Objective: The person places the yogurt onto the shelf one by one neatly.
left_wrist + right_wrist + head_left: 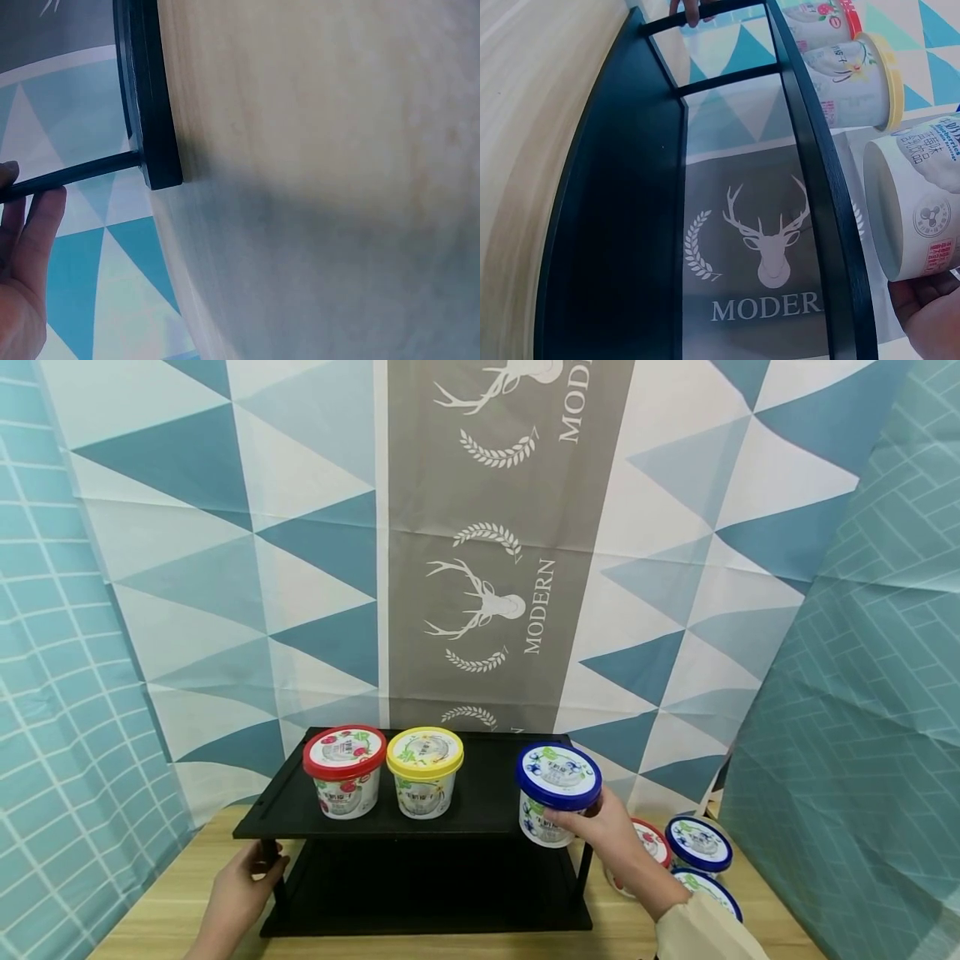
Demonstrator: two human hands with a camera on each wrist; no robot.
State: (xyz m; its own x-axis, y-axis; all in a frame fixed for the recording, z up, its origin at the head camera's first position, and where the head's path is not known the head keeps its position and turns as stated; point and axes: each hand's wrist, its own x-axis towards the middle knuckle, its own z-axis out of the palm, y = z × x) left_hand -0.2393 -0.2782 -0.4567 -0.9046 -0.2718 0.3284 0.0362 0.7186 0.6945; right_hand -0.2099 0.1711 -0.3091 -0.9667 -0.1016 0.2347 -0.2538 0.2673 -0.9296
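My right hand (613,833) grips a blue-lidded paper tub (558,777) at the right end of a black two-tier shelf (480,781). In the right wrist view, the tub's white base (883,214) is raised off the top tier. The thumb and fingers of my left hand (238,889) pinch the shelf's front left post (82,171). On the top tier, a red-lidded tub (345,768) and a yellow-lidded tub (424,770) stand upright side by side at the left.
Right of the shelf, a red-lidded tub (651,842) and two blue-lidded tubs (699,843) stand on the wooden table (165,893), partly behind my right forearm. A patterned cloth (315,568) hangs close behind the shelf. Tiled cloths flank both sides.
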